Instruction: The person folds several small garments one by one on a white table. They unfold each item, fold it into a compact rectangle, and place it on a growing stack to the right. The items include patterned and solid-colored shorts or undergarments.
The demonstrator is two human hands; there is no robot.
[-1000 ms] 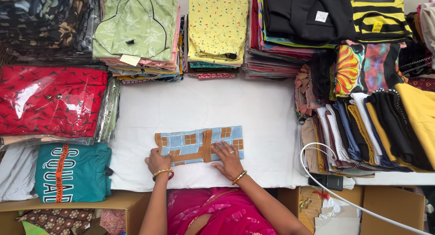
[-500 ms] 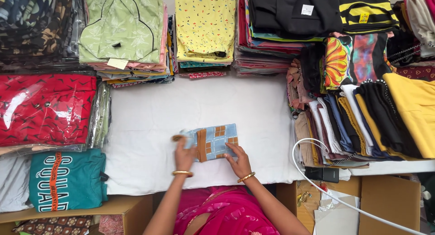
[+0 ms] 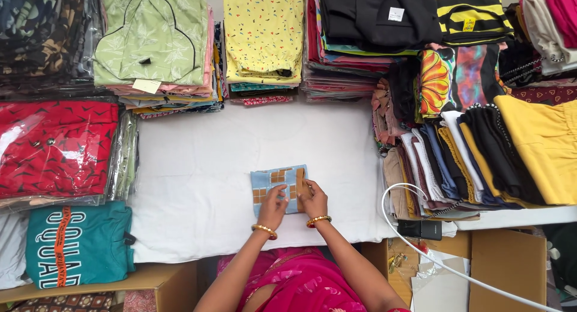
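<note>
A small folded cloth point(image 3: 273, 183), light blue with orange-brown squares, lies on the white table cover point(image 3: 198, 186) near its front edge. My left hand point(image 3: 273, 205) rests flat on the cloth's lower middle, fingers pressing down. My right hand point(image 3: 314, 199) presses on the cloth's right edge, over the orange strip. Both wrists wear gold bangles. Neither hand lifts the cloth off the table.
Stacks of folded garments ring the table: green point(image 3: 150, 38), yellow printed point(image 3: 263, 35) and black point(image 3: 378, 14) at the back, red packaged point(image 3: 57, 146) and teal point(image 3: 78, 243) at left, a fanned pile point(image 3: 469, 149) at right. A white cable point(image 3: 421, 252) and cardboard boxes point(image 3: 505, 264) sit at lower right.
The cloth was a long strip a second ago; it has been folded inward from the left into a compact square. Both hands have come together on it.
</note>
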